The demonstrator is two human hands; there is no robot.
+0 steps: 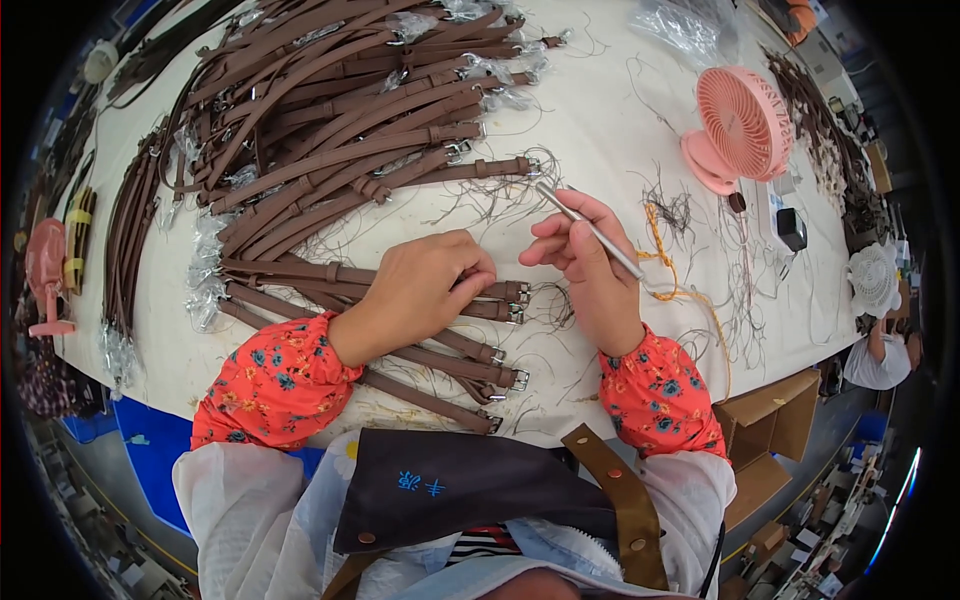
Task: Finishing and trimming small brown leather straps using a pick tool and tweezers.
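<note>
The left hand (420, 287), thumb close to its curled fingers, is over flat, silver-buckled brown straps (300, 270) lying on a white-topped table (580, 125); whether it pinches anything, I cannot tell. The right hand (607, 288) pinches a slim silver metal tool (618, 254) between thumb and fingers, tip near one strap's buckle (532, 167)

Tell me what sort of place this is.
Most likely a workshop or factory for strap goods: brown buckled straps lie heaped on a white worktable, loose dark threads are scattered over it, and another person is visible at the right.
</note>
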